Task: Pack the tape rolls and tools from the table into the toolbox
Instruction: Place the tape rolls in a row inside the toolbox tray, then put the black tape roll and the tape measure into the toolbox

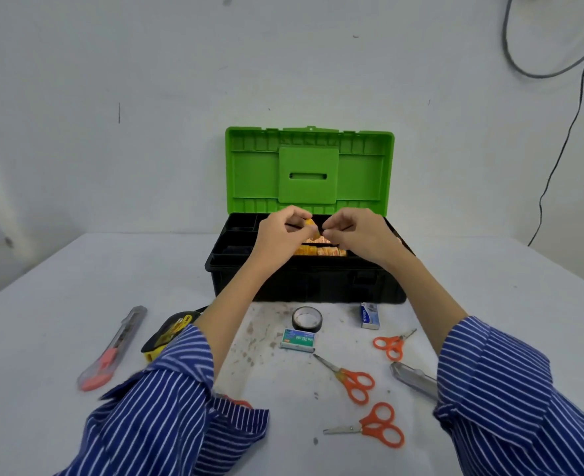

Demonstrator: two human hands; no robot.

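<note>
Head view: both hands over the open green-lidded black plastic toolbox [304, 280]
Left hand [280, 231] pinches a small orange piece [310, 224]; right hand [356, 231] curled, grasp unclear; best seated flat

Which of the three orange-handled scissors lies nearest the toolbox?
The small orange-handled scissors on the right, beside the blue-and-white box; the other two pairs lie closer to the person.

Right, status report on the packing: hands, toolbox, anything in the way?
Left hand pinches small orange item; right hand meets it. Both over open toolbox. Black tape roll on table. Nothing blocking.
</note>
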